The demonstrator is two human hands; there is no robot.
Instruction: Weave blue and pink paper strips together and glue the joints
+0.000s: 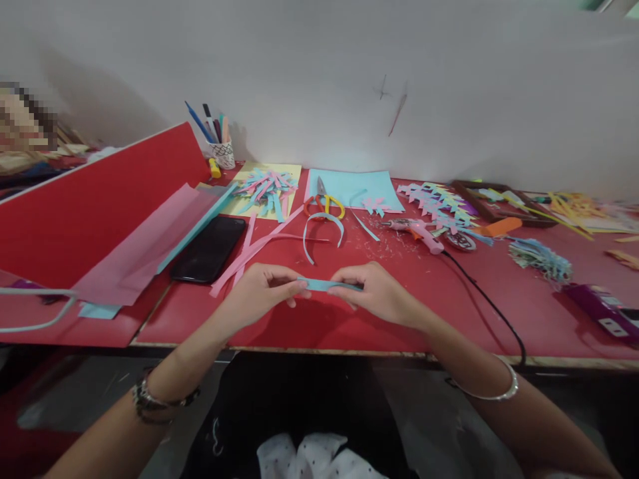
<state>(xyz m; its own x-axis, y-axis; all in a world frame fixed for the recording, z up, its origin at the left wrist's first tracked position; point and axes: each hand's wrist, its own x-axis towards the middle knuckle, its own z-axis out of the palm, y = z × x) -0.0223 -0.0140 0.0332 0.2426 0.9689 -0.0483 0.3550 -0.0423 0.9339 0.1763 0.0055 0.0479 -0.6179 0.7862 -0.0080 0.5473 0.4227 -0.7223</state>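
Note:
A short light-blue paper strip (318, 285) is stretched level between my two hands, a little above the front of the red table (309, 326). My left hand (272, 287) pinches its left end between thumb and fingers. The right part sits in the pinch of my right hand (372, 291). Just beyond them lie a curled light-blue strip (323, 217) and long pink paper strips (249, 256). Scissors (324, 199) with red and yellow handles rest behind the curled strip, partly on light-blue sheets (354, 183).
A pink glue gun (417, 233) lies to the right, its black cord (482, 303) running over the front edge. A black phone (210, 249), pink paper (140, 246) and a pen cup (222, 154) are at left. Cut strips (269, 186) are piled on yellow paper.

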